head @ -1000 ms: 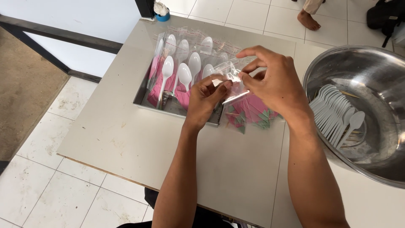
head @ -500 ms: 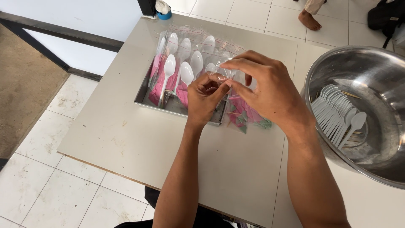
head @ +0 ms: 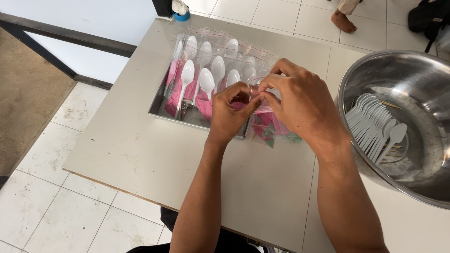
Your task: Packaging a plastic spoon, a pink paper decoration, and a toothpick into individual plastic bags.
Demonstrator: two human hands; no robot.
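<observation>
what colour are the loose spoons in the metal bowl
White, seen clearly in the head view: the spoons lie fanned in the bowl.

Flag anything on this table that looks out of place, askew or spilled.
Little stands out. A few packets with pink and green paper lie on the table outside the tray, under the right hand. Packed spoons overlap unevenly. Loose spoons sit in the metal bowl.

Clear plastic packets [head: 206,70], each holding a white spoon and pink napkin, fill a metal tray [head: 161,105] on the table; another packet [head: 262,93], apparently identical, sits pinched between both hands.
</observation>
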